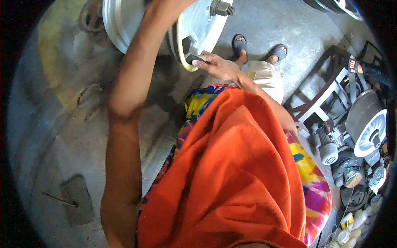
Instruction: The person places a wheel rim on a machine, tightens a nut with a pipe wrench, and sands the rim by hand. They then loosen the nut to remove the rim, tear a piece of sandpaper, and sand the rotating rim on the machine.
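Note:
A pale metal wheel [118,25] stands at the top of the view, with a large nut and threaded bolt [221,8] at its centre. My left hand [171,5] is at the top edge over the wheel, its fingers out of sight. Close to the wheel's lower rim, my right hand [215,67] is closed on a small black object [195,59], which touches or nearly touches the cream-coloured rim edge [185,62]. What the black object is cannot be made out.
Sandalled feet [278,53] and beige trousers [269,76] are beyond my right forearm. Another person's foot [355,66] shows at the right. A metal frame [322,99], a motor [328,149], another wheel [370,124] and bundled items lie there. A flat plate [77,202] is lower left.

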